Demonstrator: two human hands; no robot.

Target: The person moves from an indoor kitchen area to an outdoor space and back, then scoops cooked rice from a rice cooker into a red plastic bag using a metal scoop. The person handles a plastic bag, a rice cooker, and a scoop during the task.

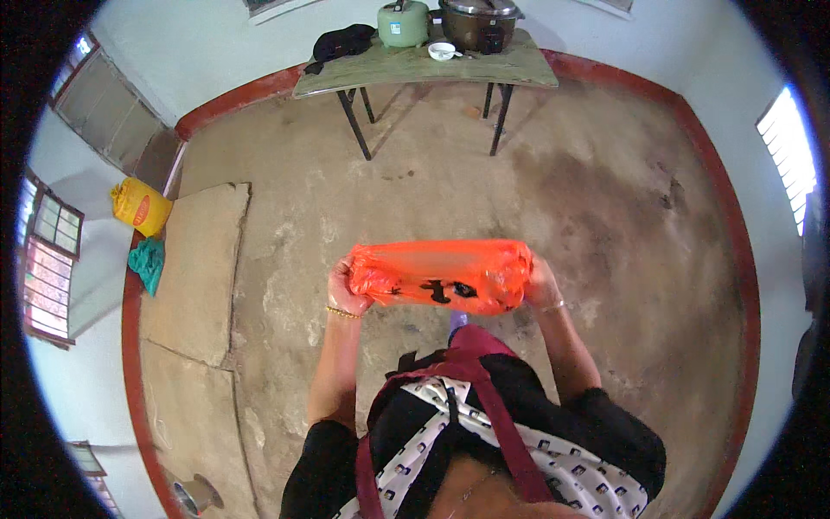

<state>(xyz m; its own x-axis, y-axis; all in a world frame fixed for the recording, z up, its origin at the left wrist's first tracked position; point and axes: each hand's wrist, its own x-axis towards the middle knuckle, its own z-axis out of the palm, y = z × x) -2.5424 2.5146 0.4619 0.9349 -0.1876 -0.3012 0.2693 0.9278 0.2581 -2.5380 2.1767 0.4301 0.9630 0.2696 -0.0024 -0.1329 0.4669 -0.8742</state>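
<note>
A bright orange plastic bag [441, 272] with dark printed marks is stretched sideways in front of my body, above the concrete floor. At its left end my left hand [347, 285], with a beaded bracelet at the wrist, grips the bunched plastic. My right hand [538, 282], with a thin bracelet, holds the opposite end, its fingers partly hidden by the bag. What the bag may contain cannot be made out.
A folding table [402, 71] stands against the far wall, bearing a green jug [403, 27], a large lidded cooker [480, 26], a white bowl [442, 51] and a black cloth item [343, 44]. A yellow sack [141, 207] and a teal bag [148, 265] lie at left.
</note>
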